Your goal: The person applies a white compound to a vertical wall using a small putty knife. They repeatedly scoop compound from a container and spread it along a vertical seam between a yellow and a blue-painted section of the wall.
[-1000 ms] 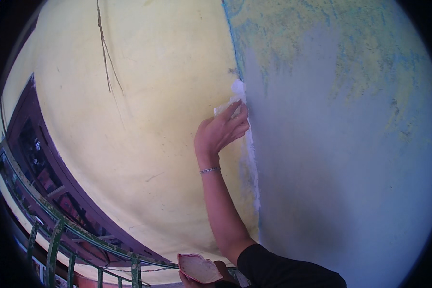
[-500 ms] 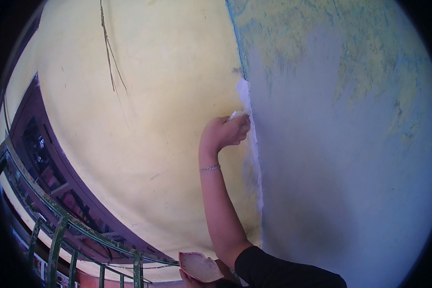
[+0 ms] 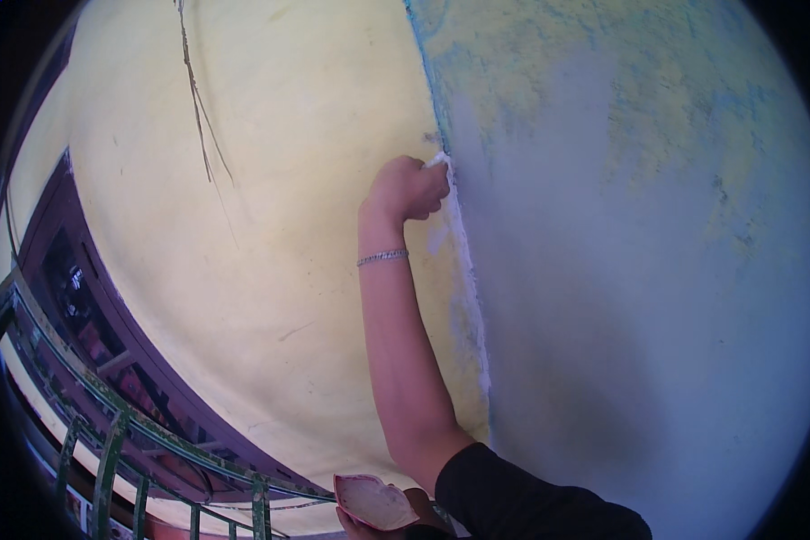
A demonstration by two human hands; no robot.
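My right hand (image 3: 412, 187) is raised against the wall corner, its fingers closed on a small whitish piece (image 3: 436, 160) whose kind I cannot make out. That piece touches the top of a white filler strip (image 3: 470, 288) that runs down the corner between the yellow wall (image 3: 270, 270) and the blue-grey wall (image 3: 585, 270). Low in the view, my left hand (image 3: 355, 527) grips a shallow red-rimmed container (image 3: 375, 504) with pale paste inside. Most of my left hand is hidden by the container and the frame edge.
A green metal railing (image 3: 112, 459) with worn paint curves along the lower left. Behind it is a purple-framed window (image 3: 85, 297). A dark crack or wire (image 3: 191, 85) runs down the upper yellow wall. Rough blue and yellow patches (image 3: 684, 108) mark the right wall.
My right hand has moved up along the corner, with the whitish piece still in it, to the upper end of the white strip. My left hand and the container stay nearly in place.
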